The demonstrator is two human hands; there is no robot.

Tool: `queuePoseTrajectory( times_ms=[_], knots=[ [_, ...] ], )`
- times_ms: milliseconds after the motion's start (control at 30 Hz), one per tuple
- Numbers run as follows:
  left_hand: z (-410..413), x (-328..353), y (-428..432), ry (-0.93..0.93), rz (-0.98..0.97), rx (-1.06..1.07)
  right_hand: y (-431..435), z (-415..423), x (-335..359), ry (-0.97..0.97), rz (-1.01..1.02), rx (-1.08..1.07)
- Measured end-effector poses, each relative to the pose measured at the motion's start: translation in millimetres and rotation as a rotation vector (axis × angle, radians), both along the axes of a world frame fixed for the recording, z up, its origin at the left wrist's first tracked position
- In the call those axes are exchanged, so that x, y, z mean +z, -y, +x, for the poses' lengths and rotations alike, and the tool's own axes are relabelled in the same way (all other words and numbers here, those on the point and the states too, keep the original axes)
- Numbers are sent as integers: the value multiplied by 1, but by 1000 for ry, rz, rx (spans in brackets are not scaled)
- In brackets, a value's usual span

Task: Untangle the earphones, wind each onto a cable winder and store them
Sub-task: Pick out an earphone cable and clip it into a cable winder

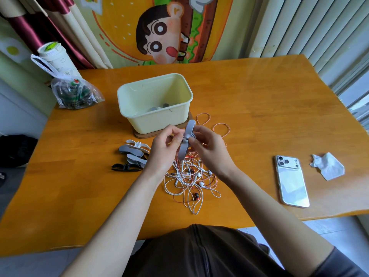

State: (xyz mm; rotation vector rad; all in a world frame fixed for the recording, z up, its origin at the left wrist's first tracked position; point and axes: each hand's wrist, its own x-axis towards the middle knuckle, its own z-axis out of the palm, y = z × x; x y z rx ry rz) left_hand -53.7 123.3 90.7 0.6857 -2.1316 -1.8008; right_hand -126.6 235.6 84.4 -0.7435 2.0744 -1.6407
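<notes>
A glossy orange-brown wooden table (259, 100) stands before a cartoon-printed curtain (159, 37) and white ribbed blinds (299, 27). Near its middle, a smooth cream plastic tub (139, 120) sits on a brown base. Just in front of the tub, both hands are raised. The left hand (163, 150) and right hand (209, 150), fingers curled, pinch a soft grey bow-shaped cable winder (184, 144) at its waist. Below them lies a tangle of thin white and pink earphones (187, 180). Spare grey, white and black winders (133, 154) lie to its left. A glossy white phone (291, 180) and a crumpled tissue (327, 166) lie at the right.
</notes>
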Motion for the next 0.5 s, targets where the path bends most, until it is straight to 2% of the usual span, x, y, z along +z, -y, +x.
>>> queuePoseTrajectory(
  times_ms=[233, 367, 500],
  knots=[
    [0, 1, -4, -17, 28, 4, 2, 2, -1, 14, 21, -18],
    [1, -2, -4, -2, 25, -10, 3, 2, -2, 91, 1, -31],
    [-1, -5, -3, -64, -29, 63, 3, 2, -2, 174, -22, -57]
  ],
)
